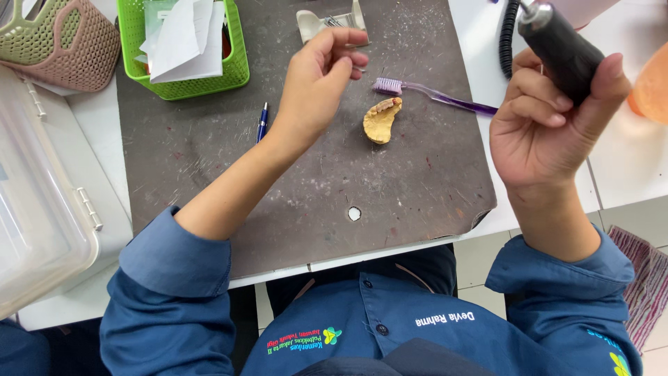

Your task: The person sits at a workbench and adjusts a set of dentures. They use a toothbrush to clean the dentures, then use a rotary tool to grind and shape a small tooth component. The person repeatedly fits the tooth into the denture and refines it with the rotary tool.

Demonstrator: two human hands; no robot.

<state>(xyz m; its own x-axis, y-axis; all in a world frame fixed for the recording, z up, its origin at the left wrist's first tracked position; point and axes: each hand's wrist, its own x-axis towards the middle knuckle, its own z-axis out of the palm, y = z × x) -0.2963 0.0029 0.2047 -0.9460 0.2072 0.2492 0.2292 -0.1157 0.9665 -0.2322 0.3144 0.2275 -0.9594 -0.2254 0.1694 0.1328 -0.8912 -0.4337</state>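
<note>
My right hand (546, 129) is raised at the right and grips a black handpiece (562, 47) with a coiled black cord (509, 38) running off behind it. My left hand (316, 80) hovers over the dark mat (229, 167), fingers pinched together on something very small; what it is cannot be made out. Just right of that hand a yellow dental cast (381, 120) lies on the mat, and a purple toothbrush (435, 95) lies beside it with its bristles toward the cast.
A green basket (240, 66) with papers stands at the back left, a pink-and-green mesh basket (59, 45) beyond it, a clear plastic box (38, 209) at the left. A blue pen (261, 122) and a small white holder (332, 24) lie on the mat. An orange object (653, 87) sits far right.
</note>
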